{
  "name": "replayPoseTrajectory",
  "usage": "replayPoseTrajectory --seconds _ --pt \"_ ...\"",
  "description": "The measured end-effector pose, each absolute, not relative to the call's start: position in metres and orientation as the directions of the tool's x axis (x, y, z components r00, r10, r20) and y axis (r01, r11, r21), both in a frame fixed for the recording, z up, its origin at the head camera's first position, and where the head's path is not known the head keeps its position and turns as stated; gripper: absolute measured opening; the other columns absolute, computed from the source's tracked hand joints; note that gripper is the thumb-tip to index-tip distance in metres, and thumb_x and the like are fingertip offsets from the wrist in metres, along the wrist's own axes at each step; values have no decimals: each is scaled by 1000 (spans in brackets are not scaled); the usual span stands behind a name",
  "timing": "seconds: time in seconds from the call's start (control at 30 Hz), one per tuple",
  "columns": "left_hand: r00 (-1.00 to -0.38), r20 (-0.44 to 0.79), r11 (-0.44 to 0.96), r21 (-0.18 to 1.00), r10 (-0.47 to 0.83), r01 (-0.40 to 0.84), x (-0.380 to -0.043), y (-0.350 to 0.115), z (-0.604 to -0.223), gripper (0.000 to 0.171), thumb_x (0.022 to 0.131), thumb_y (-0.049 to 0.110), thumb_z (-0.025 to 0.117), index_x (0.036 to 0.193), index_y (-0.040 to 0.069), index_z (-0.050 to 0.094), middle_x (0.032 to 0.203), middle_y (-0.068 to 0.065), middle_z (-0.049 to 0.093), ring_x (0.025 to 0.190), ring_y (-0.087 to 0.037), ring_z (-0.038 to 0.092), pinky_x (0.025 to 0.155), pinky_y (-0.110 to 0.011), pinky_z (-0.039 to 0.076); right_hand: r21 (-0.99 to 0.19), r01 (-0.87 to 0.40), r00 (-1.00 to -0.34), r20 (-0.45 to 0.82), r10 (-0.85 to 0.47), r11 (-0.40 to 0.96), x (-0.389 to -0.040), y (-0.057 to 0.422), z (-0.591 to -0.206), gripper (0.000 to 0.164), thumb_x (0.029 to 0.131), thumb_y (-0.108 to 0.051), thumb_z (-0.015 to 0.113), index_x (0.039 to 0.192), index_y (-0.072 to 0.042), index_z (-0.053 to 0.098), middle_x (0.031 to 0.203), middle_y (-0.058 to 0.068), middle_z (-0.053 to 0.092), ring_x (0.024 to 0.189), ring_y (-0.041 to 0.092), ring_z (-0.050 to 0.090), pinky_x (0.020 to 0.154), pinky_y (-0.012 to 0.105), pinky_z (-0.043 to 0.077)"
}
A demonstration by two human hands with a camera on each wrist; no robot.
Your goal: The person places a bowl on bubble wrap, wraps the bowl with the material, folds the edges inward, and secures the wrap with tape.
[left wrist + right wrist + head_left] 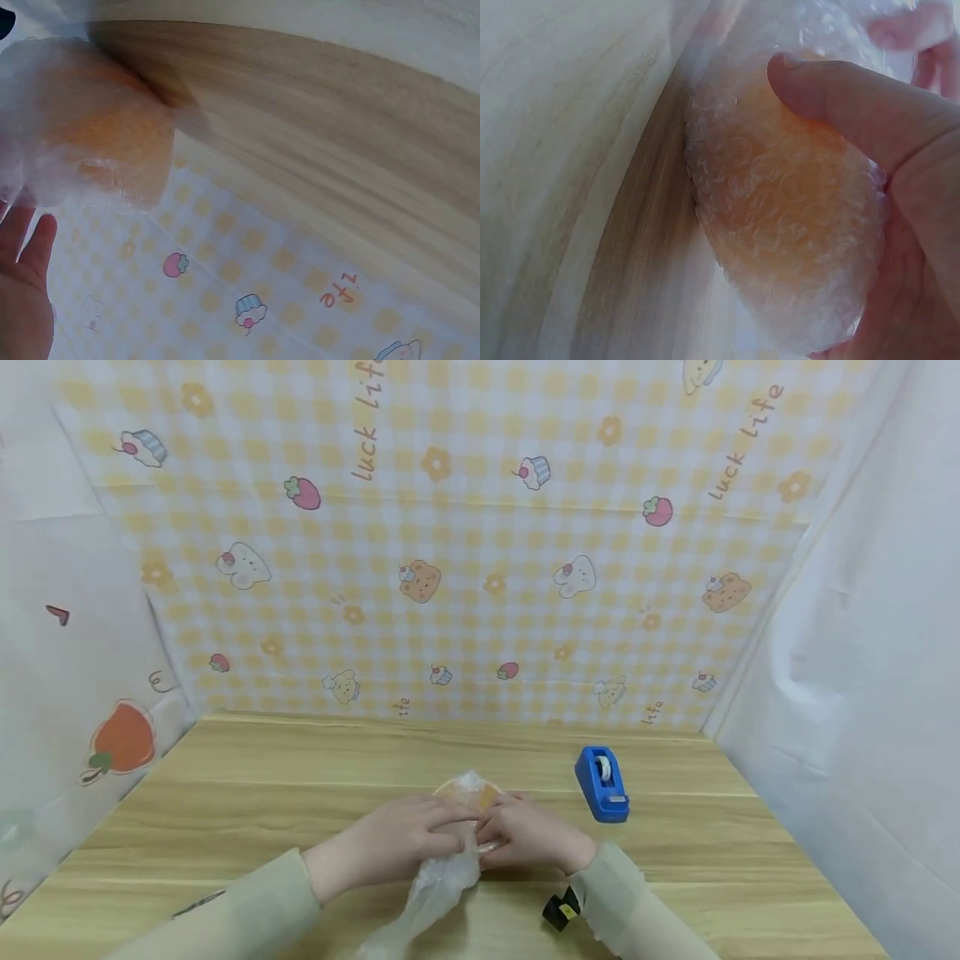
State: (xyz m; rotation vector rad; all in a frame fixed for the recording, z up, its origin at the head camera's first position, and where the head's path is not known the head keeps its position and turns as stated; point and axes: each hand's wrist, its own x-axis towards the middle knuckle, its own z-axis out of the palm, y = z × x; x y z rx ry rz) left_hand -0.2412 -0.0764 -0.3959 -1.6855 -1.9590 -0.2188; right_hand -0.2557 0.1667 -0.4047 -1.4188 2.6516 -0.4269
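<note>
Both hands are at an orange, rounded thing [780, 187] covered in clear bubble wrap [442, 881]; its exact kind is hidden under the layers. My right hand [528, 833] grips its side, the thumb [817, 82] lying across the wrap in the right wrist view. From the other side, my left hand [397, 842] holds the wrap between thumb and fingers near the top. Some of its fingers [34, 240] show beside the bundle in the left wrist view. A loose tail of wrap trails from the hands toward the table's near edge.
A blue tape dispenser [602, 785] with a roll of tape stands on the wooden table [300, 756], beyond the right hand. A small black device [561, 910] with a yellow mark is by the right cuff. Patterned cloth [465, 543] hangs behind the table, with pale sheets at both sides.
</note>
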Motion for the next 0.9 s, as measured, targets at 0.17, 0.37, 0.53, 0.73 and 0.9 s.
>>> replayPoseTrajectory --seconds 0.17,0.37,0.53,0.73,0.9 --pt "-167 531 228 -52 831 972 -246 -78 -401 28 77 10 79 99 15 63 123 -7 65 100 -19 67 81 -26 55 -290 -801 -558 46 -828 524 -256 165 -405 15 87 -24 68 72 -26 67 99 -21 64 91 0 50 96 40 39" --pt "-410 451 327 252 793 911 -246 -78 -402 15 91 13 66 105 17 66 105 5 66 87 -7 63 73 -20 53 -277 -773 -600 26 -800 571 -255 163 -405 8 84 -25 71 78 -26 74 84 -23 58 88 -1 49 99 42 39" --pt "-603 384 407 479 700 778 -246 -73 -401 11 93 11 64 90 22 65 83 15 59 71 0 51 62 -20 47 -284 -751 -630 35 -776 597 -254 163 -404 7 84 -24 71 77 -25 72 74 -23 55 89 1 49 104 46 37" --pt "-693 401 455 541 599 707 -244 -60 -403 16 93 19 66 78 20 60 72 14 57 62 1 49 54 -19 47 -457 -719 -637 132 -760 523 -253 164 -405 24 85 -20 74 106 -23 66 103 -16 61 99 2 54 98 36 45" --pt "-743 395 512 546 541 663 -242 -54 -406 27 93 24 66 72 19 51 62 12 46 51 1 38 43 -18 39 -561 -694 -633 179 -753 450 -253 165 -407 46 83 -15 77 124 -18 57 117 -9 58 104 4 56 89 23 49"
